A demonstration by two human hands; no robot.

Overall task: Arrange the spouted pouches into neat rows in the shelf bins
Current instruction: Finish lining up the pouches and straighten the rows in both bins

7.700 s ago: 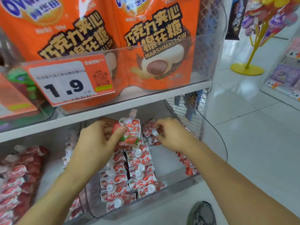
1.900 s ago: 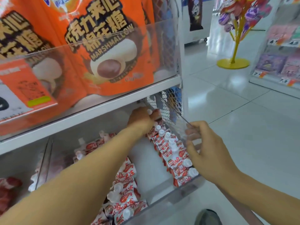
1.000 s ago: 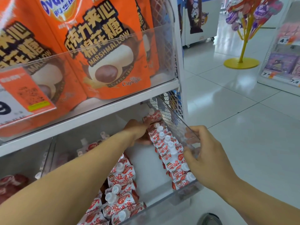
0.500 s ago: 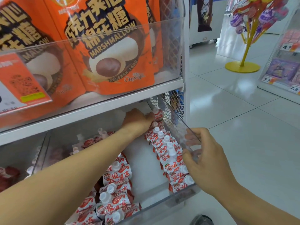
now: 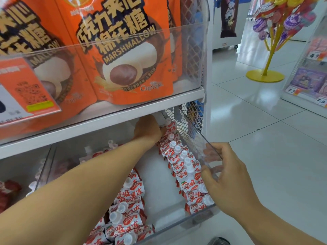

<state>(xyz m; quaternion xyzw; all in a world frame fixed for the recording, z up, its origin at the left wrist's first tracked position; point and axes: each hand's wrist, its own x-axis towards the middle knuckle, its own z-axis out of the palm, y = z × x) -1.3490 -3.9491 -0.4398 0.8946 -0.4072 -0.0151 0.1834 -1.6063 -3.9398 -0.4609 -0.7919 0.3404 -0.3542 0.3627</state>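
Pouches (image 5: 184, 167) fill the right side of the clear bin (image 5: 200, 219) in one overlapping row, white caps up, running from the near front wall back to the far end under the shelf board (image 5: 109, 119). A second row of pouches (image 5: 127, 206) lies on the left side of the same bin, with a bare white strip of bin floor between the two rows.

My left hand (image 5: 148, 129) reaches deep to the far end of the right row, right under the shelf board. Its fingers are hidden behind the hand, so I cannot tell if they grip anything; it sits against the rearmost pouch (image 5: 171, 125).

My right hand (image 5: 224, 175) grips the bin's right wall near the front corner, thumb inside by the pouches, fingers curled on the outside and visible through the plastic.

Above the shelf board, orange marshmallow bags (image 5: 127, 55) stand in an upper clear bin, with a price tag (image 5: 26, 96) at its left. To the far right, a yellow display stand (image 5: 265, 75) sits on the white tile floor (image 5: 265, 138). More red packs show at the far left in a neighbouring bin (image 5: 8, 191).
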